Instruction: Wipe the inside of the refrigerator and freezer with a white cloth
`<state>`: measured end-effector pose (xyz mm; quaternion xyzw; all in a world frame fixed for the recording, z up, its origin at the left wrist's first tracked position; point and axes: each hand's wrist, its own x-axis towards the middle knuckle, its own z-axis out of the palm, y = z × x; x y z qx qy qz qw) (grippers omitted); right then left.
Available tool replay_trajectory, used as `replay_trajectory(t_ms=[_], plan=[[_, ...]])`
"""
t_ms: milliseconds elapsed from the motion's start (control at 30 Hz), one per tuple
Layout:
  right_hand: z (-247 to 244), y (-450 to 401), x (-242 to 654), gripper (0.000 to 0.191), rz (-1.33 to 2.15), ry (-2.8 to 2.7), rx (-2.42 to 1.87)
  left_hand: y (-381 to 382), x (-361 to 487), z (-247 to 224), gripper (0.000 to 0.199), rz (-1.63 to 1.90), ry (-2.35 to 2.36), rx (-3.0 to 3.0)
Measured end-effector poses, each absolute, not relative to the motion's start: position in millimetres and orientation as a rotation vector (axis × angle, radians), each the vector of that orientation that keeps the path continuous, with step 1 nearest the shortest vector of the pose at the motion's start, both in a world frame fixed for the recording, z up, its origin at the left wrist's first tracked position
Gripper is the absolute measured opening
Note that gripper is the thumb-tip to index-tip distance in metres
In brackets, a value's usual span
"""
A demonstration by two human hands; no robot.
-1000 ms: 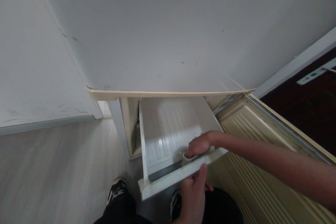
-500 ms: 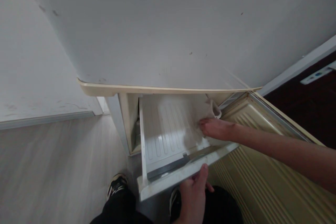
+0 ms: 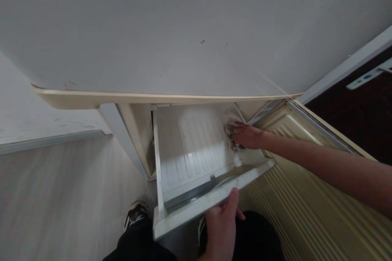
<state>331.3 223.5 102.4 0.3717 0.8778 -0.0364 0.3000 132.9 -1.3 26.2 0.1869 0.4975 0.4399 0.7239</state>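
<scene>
Clasping the front of a refrigerator drawer (image 3: pixel 186 147) is the left hand (image 3: pixel 221 222). Inside, the right hand (image 3: pixel 247 136) clutches a crumpled cloth (image 3: pixel 230 119).

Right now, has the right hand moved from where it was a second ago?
Yes: the right hand has moved farther in, away from the drawer front.

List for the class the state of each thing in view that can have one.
Drawer: pulled out
Ribbed door: open
Cloth: crumpled
Left hand: gripping the drawer's front edge
Right hand: on the cloth, inside the drawer
White panel: spotted with marks
Dark door: cannot tell if shut
</scene>
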Motion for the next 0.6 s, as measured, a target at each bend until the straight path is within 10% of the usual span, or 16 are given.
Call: replay_trajectory(t_ms=[333,600], plan=[[111.5,316.2,279.9,0.017,0.335,2.236,1.399,2.3,123.2,43.9,0.070,0.959,1.096,0.403],[103.9,232.8,293.6,0.018,-0.043,2.047,1.079,4.2,127.0,32.9,0.071,0.968,1.107,0.429]])
